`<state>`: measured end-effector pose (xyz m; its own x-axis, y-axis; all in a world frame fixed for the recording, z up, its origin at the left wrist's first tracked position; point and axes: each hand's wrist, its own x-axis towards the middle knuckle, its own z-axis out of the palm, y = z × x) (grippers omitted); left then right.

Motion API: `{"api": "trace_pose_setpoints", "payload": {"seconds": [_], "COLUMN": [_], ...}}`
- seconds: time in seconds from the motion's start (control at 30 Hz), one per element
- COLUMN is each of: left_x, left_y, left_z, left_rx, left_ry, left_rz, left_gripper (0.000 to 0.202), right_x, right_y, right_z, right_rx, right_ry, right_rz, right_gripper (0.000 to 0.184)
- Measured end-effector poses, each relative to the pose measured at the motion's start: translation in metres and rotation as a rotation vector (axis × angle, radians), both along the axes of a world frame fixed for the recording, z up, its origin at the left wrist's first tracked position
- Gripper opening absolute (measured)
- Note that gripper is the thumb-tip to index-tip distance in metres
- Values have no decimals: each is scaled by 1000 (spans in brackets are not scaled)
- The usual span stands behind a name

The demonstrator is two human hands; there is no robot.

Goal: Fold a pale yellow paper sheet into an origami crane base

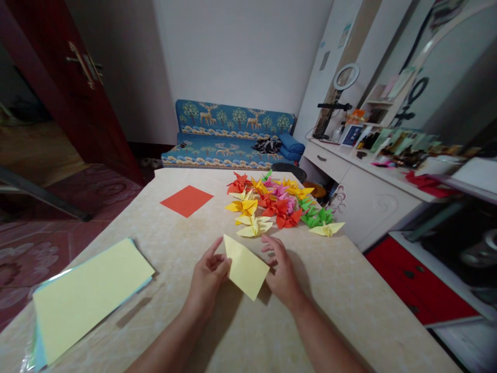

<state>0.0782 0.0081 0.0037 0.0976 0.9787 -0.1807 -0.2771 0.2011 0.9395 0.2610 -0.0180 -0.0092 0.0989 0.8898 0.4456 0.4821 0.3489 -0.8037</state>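
My left hand (207,277) pinches the left edge of a pale yellow folded paper (244,267), lifting it a little above the beige table (349,305). My right hand (281,272) rests just right of the paper, its fingers curled near the paper's right corner; whether it grips the paper I cannot tell. Just beyond the hands lies a heap of folded paper figures (279,204) in red, yellow, orange, pink and green.
A flat red paper square (187,200) lies at the far left of the table. A stack of pale yellow sheets (89,292) sits at the near left corner. A white dresser (373,191) stands to the right, a blue patterned sofa (229,137) behind.
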Motion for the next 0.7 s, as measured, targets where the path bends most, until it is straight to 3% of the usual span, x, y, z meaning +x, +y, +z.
{"api": "trace_pose_setpoints", "payload": {"seconds": [0.27, 0.47, 0.57, 0.7], "left_x": [-6, -12, -15, -24], "left_y": [5, 2, 8, 20], "left_z": [-17, -9, -9, -13], "left_rx": [230, 672, 854, 902], "left_ry": [472, 1036, 1033, 879], "left_rz": [-53, -37, -125, -367], "left_gripper": [65, 43, 21, 25], "right_x": [-1, 1, 1, -2], "right_y": [-7, -7, -11, -18], "right_z": [10, 10, 12, 18], "right_rx": [47, 14, 24, 29], "right_ry": [-365, -475, -484, -510], "right_rz": [211, 253, 298, 386], "right_gripper": [49, 49, 46, 41]}}
